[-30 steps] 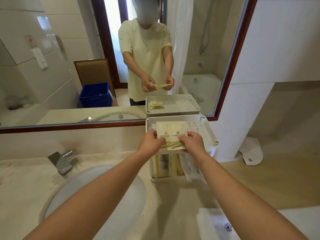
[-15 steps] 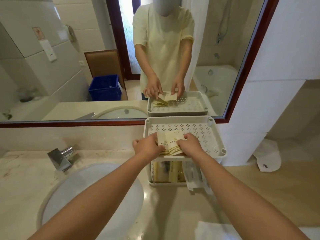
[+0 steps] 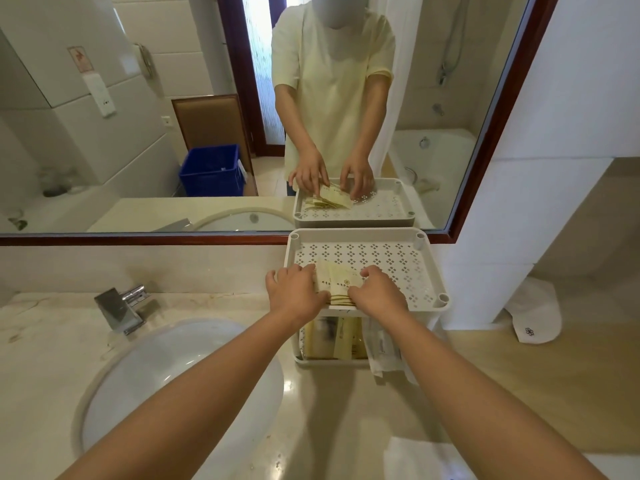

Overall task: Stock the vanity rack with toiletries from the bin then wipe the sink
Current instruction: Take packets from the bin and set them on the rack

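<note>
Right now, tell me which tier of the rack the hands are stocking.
The top tier, the perforated tray: the left hand and right hand hold cream packets at its front edge. The lower tier underneath holds items, but no hand touches it.

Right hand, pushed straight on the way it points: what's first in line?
The packet stack the right hand grips, on the top tray; beyond, probably the tray's back rim.
</note>
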Available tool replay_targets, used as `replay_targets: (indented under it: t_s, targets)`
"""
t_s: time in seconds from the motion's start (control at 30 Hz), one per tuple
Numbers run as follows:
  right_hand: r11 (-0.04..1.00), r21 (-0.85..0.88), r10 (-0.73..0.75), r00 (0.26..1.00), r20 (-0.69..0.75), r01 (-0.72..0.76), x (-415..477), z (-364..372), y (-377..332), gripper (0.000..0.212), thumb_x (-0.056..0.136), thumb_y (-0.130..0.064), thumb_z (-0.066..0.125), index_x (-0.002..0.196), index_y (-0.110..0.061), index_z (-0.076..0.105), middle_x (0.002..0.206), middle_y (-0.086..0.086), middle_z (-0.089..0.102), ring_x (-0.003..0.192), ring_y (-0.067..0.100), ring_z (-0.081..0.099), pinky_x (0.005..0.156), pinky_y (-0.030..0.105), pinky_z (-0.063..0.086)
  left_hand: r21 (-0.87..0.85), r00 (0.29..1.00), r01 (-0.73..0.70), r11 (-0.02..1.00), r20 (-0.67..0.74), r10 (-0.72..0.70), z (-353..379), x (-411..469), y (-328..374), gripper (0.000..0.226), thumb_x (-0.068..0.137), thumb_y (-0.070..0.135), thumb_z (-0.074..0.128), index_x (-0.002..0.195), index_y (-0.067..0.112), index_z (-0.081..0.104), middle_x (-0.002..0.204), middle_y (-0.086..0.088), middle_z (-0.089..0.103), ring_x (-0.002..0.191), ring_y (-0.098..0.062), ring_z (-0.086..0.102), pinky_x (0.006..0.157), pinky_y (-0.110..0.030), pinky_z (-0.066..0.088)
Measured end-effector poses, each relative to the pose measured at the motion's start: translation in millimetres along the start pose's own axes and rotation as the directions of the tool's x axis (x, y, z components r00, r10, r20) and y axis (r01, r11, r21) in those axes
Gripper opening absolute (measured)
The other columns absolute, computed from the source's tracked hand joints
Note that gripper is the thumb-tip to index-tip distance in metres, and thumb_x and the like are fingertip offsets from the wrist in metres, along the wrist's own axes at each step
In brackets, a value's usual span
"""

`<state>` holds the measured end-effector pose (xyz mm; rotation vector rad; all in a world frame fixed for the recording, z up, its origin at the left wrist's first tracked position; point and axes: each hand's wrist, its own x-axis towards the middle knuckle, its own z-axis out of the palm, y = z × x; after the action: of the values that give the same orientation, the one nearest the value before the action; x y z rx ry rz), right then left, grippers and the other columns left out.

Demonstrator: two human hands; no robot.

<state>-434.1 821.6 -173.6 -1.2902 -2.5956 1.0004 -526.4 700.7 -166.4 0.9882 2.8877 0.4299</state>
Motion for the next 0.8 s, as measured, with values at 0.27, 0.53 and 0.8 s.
replay_targets:
  t_s: [0.27, 0.53, 0.8]
  targets:
    - [0.997, 0.057, -0.047, 0.997, -0.056, 0.050, -2.5, 0.4, 1.0, 0.046, 0.084, -0.037, 0.061, 0.128, -0.027, 0.050, 0.124, -0.001, 0.054, 0.107, 0.022, 0.057, 0.091, 0.044, 0.050, -0.161, 0.997, 0.019, 0.987, -0.077, -0.032, -1.4, -11.1, -4.8, 0.054, 0.088, 0.046, 0.059, 0.138, 0.032, 0.046, 0.133, 0.004, 0.052, 0.130, -0.020, 0.038, 0.118, -0.046, 0.013]
    - [0.900, 0.236, -0.339, 0.930, -0.146, 0.365, -14.8, 13.0, -31.5, 0.036, 0.090, -0.029, 0.059, 0.126, -0.031, 0.052, 0.127, -0.008, 0.049, 0.108, 0.012, 0.054, 0.089, 0.037, 0.051, -0.567, 0.962, 0.043, 0.823, -0.200, -0.188, -9.9, -32.7, -16.9, 0.040, 0.090, 0.028, 0.063, 0.129, 0.028, 0.053, 0.113, 0.016, 0.054, 0.110, -0.006, 0.053, 0.092, -0.029, 0.050]
    - [0.791, 0.316, -0.501, 0.851, -0.155, 0.524, -47.4, 46.1, -82.6, 0.034, 0.089, -0.027, 0.060, 0.122, -0.033, 0.053, 0.125, -0.010, 0.050, 0.113, 0.011, 0.050, 0.094, 0.036, 0.048, -0.747, 0.895, 0.127, 0.652, -0.198, -0.401, -30.8, -80.1, -76.3, 0.035, 0.089, 0.023, 0.064, 0.122, 0.030, 0.056, 0.111, 0.010, 0.061, 0.098, -0.004, 0.060, 0.080, -0.021, 0.051]
